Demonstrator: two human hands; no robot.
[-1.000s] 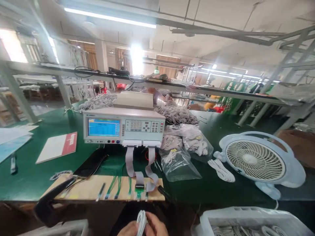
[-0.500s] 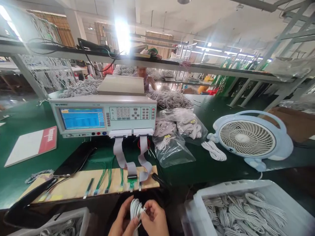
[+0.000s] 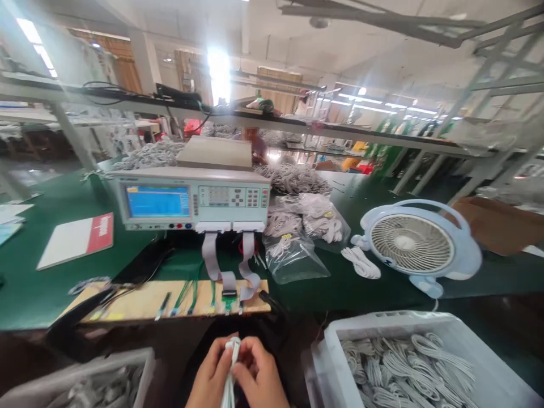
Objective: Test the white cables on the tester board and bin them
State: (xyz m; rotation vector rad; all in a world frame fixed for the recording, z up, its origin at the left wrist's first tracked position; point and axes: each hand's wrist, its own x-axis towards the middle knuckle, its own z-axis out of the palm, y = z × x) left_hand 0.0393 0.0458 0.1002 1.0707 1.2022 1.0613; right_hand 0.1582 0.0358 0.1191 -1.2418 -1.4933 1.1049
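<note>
White cable bundle (image 3: 229,390) pinched upright between both hands at 6 o'clock in the view. Left hand (image 3: 209,371) closed on its near-left side, right hand (image 3: 260,371) closed opposite; fingertips meet at the bundle's top. Exact grip under the thumbs cannot be told.

Directions from the hands: wooden board (image 3: 140,306) at 11 o'clock, on the front edge of the green bench (image 3: 40,306). Ribbon cables (image 3: 209,255) run down to it from the tester (image 3: 232,196), at 11 to 12. Crates at 9 (image 3: 148,356) and 3 o'clock (image 3: 393,319), both holding cable coils; fan (image 3: 410,243) at 2.

Risks, as judged: loops could be spilled if either pinch were loosened; a drop would be caught by no surface seen beneath. Ribbon cables could be snagged if the bundle were swung carelessly toward 12.
</note>
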